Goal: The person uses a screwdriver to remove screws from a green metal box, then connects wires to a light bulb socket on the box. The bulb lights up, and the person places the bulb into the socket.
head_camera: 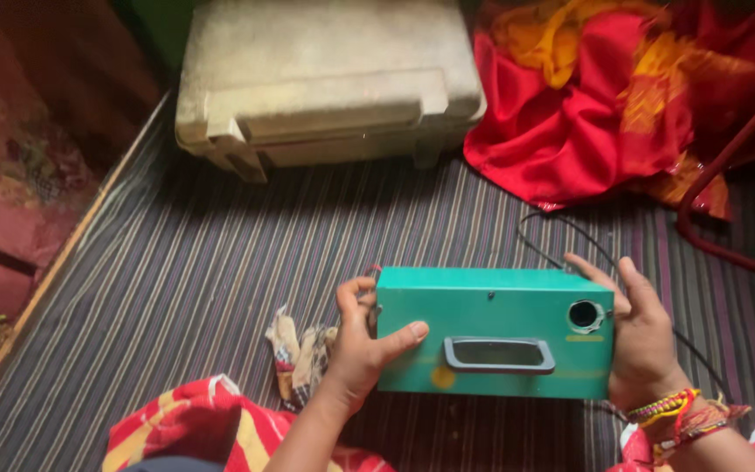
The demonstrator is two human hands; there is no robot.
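Gripping the green box (482, 328) by both ends, left hand (362, 350) and right hand (644, 341) wrap fingers around it, steadying it above the striped mat (203, 262) beside a rag (301, 354).

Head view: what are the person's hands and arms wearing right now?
Both hands are bare, no gloves. The right hand has a stack of braided thread bracelets at the wrist, in yellow, green, red and orange. The left hand and forearm show no bracelet or sleeve.

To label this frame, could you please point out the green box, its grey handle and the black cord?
green box (482, 306): head view, top face.
grey handle (499, 368): head view, lower bar.
black cord (542, 253): head view, curve behind box.
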